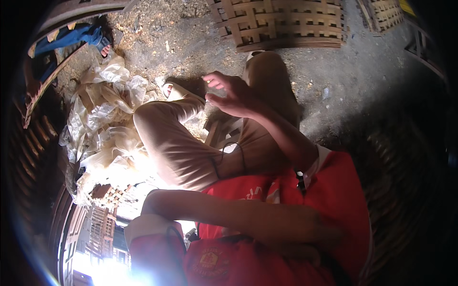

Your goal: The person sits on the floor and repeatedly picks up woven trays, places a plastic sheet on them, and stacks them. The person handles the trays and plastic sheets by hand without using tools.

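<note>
My right hand (228,94) is raised over the gap between my knees, near the right thigh. Its thumb stands apart from the loosely bent fingers, and nothing shows between them. My left arm lies across the front of my red shirt (348,200). At its end, my left hand (310,233) rests against the shirt on the right side of my body, dark with shadow, so its fingers cannot be made out. Below the right hand, some wooden slats (215,131) show between my legs in beige trousers (167,143).
Crumpled translucent plastic sheeting (107,109) lies heaped left of my legs. A woven slat basket (281,24) stands ahead, another woven piece (385,14) far right. At upper left a person in blue trousers (71,38) grips a long wooden strip (57,74). Debris litters the concrete floor (329,105).
</note>
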Demonstrator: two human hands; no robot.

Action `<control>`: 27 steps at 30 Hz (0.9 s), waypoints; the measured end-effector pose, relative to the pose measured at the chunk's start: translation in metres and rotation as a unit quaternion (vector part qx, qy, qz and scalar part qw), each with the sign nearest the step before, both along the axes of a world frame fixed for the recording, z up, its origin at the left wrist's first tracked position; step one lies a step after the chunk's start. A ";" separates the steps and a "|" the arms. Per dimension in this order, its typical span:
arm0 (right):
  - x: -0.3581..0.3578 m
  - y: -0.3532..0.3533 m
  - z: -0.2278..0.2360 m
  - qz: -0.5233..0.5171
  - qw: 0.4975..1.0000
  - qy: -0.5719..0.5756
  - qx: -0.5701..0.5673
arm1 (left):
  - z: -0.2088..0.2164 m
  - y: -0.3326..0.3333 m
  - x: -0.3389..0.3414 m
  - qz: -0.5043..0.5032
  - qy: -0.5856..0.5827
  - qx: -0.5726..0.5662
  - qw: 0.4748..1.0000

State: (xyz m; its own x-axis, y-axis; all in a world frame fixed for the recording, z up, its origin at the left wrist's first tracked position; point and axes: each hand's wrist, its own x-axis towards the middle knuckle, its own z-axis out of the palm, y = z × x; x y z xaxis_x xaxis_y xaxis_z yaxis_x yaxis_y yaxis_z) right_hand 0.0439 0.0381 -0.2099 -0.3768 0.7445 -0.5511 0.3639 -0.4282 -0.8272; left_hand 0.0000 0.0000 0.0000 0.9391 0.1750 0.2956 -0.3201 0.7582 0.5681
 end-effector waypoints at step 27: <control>-0.056 -0.036 0.001 -0.336 0.925 0.175 -0.006 | -0.293 0.131 -0.253 0.228 0.663 0.372 0.609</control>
State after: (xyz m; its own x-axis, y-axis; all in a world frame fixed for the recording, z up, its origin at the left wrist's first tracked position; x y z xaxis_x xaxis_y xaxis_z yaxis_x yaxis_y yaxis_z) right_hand -0.0126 0.0025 -0.2086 0.0127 0.8695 -0.4937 -0.2771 -0.4713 -0.8373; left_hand -0.2526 0.1312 -0.2934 0.3431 0.7873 -0.5123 0.7123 0.1375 0.6883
